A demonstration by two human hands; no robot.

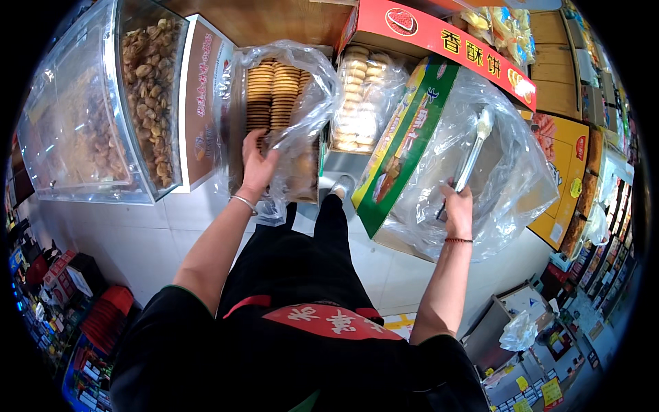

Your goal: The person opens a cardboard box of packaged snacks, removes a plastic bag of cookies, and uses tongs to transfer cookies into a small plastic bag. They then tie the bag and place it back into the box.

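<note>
My left hand (258, 167) reaches into a cardboard box (309, 191) lined with a clear plastic bag (292, 147). Its fingers curl against the near end of the stacked round brown biscuits (273, 89), and the thumb lies beside the bag's folds. Exactly how many biscuits it grips is hidden. In my right hand (458, 209) is a pair of metal tongs (471, 154) with a dark handle, tips pointing away from me. The tongs lie over a green-sided carton (405, 147) whose clear plastic liner (511, 172) spreads wide; little shows inside it.
Pale round biscuits (355, 96) fill a bagged box between the two cartons. At left stands a clear bin (75, 130) of brown, wrinkled pieces (147, 96). A red display carton (432, 34) rises behind, and a yellow box (561, 178) sits at right. My shoe (342, 185) is on the tiled floor.
</note>
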